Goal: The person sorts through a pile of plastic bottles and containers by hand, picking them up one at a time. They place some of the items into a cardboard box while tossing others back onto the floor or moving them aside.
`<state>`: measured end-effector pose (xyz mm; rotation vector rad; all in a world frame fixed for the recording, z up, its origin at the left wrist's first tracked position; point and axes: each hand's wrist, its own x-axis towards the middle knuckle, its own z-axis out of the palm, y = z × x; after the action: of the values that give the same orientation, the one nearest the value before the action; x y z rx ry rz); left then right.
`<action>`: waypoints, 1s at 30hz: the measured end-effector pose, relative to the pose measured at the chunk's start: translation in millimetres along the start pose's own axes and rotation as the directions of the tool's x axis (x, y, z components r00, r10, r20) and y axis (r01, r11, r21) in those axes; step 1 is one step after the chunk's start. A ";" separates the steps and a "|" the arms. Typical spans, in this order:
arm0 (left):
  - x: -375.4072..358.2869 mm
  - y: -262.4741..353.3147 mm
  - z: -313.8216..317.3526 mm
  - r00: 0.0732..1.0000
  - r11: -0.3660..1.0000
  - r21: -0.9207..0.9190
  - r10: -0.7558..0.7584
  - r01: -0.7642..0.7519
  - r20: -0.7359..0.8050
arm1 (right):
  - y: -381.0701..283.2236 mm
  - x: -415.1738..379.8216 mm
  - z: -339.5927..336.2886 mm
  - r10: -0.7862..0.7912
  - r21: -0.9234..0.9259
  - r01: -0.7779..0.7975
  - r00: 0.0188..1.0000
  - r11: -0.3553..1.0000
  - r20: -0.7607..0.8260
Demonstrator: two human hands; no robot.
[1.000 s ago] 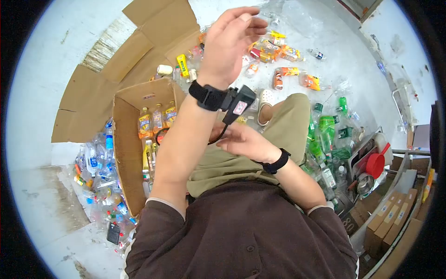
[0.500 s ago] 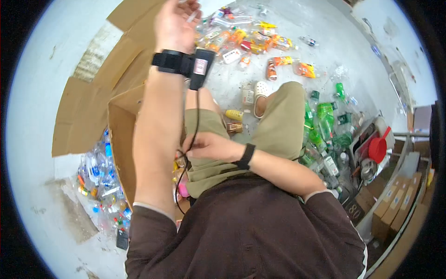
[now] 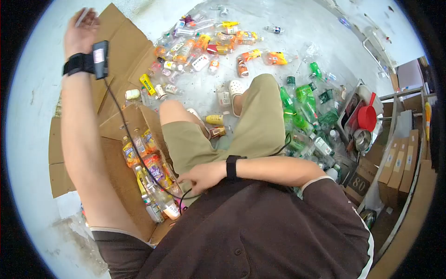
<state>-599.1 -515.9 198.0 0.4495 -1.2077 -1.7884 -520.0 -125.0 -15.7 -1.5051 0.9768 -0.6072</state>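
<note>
My left hand [image 3: 82, 32] is raised at the upper left, its fingers curled around a thin white stick-like thing [image 3: 82, 16] whose kind I cannot make out. A black strap with a small dark device [image 3: 100, 59] sits on that wrist. From the device a black cable [image 3: 124, 122] hangs down to my lap. There my right hand [image 3: 204, 177] is closed, with a loop of the cable at its fingertips. Below my left arm stands an open cardboard box [image 3: 111, 160] holding several plastic bottles, among them an orange-labelled bottle [image 3: 129, 151].
Many orange-labelled and clear bottles [image 3: 200, 63] lie on the floor ahead. Green bottles [image 3: 306, 100] are heaped on my right, beside a red ladle-like scoop [image 3: 367, 118] and a metal rack [image 3: 403, 186] with cartons. A yellow bottle [image 3: 214, 119] lies between my feet.
My left hand has swung left, away from the floor bottles, still with the white thing. The view has shifted, showing the box's inside. My right hand stays at my lap by the cable.
</note>
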 end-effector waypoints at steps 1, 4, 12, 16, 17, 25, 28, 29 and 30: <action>6.3 19.8 -3.6 0.999 0.997 -0.071 0.025 -0.027 -0.029 | 7.0 -3.3 -4.7 0.060 0.083 -0.053 0.994 0.995 -0.087; 14.5 76.3 -32.0 0.767 0.862 -0.445 0.109 0.243 0.632 | 30.3 -5.4 -20.5 0.259 0.424 -0.054 0.858 0.904 -0.443; -140.4 63.2 36.7 0.521 0.976 -0.067 -0.052 0.206 0.852 | 24.4 -76.7 -82.4 0.439 0.669 0.229 0.599 0.707 -0.670; -205.6 -26.7 36.3 0.570 0.995 0.049 -0.090 0.086 0.817 | 20.8 -116.4 -96.4 0.496 0.678 0.315 0.494 0.664 -0.714; -223.1 -46.8 36.4 0.656 0.992 0.002 -0.083 0.123 0.750 | 22.0 -122.9 -98.1 0.500 0.677 0.342 0.477 0.652 -0.723; -256.2 -205.5 -11.2 0.829 0.882 -0.063 -0.412 0.467 0.378 | 45.3 -130.0 -125.8 0.522 0.699 0.438 0.466 0.565 -0.714; -247.2 -258.0 -19.4 0.822 0.822 -0.060 -0.559 0.567 0.105 | 58.4 -122.7 -153.8 0.516 0.708 0.469 0.485 0.528 -0.706; -242.6 -276.7 -23.9 0.788 0.789 -0.071 -0.614 0.611 -0.041 | 66.6 -119.2 -166.4 0.508 0.709 0.486 0.495 0.511 -0.705; -236.2 -297.2 -30.7 0.728 0.728 -0.131 -0.683 0.672 -0.057 | 77.8 -114.8 -180.4 0.510 0.708 0.496 0.492 0.503 -0.706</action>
<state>-594.7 -302.1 -117.2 1.0154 -0.9211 -2.3967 -746.1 -122.2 -40.7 -0.0728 1.1084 -1.7101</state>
